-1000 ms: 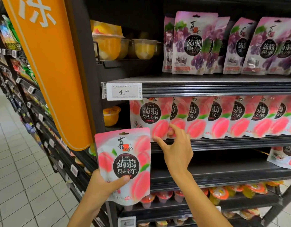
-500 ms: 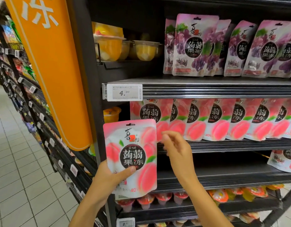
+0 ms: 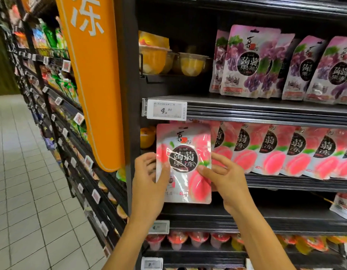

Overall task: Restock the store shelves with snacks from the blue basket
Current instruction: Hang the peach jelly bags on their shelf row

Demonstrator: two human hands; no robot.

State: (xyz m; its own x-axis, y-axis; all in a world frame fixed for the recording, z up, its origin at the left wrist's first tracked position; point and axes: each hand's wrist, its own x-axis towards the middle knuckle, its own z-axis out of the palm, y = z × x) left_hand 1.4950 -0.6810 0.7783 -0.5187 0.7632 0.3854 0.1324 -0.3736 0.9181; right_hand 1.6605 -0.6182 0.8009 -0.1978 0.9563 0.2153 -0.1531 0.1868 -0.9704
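Peach pouch (image 3: 183, 164) raised against shelf (image 3: 285, 184); left hand (image 3: 149, 184), right hand (image 3: 227, 180) apparently gripping.

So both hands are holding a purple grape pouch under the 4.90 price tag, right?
No: the head view shows the pouch is pink peach, not purple grape. The left hand and right hand do hold it under the 4.90 price tag.

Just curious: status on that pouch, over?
Left hand, right hand grip pouch. Pouch before peach row, not shelved. Nothing blocking.
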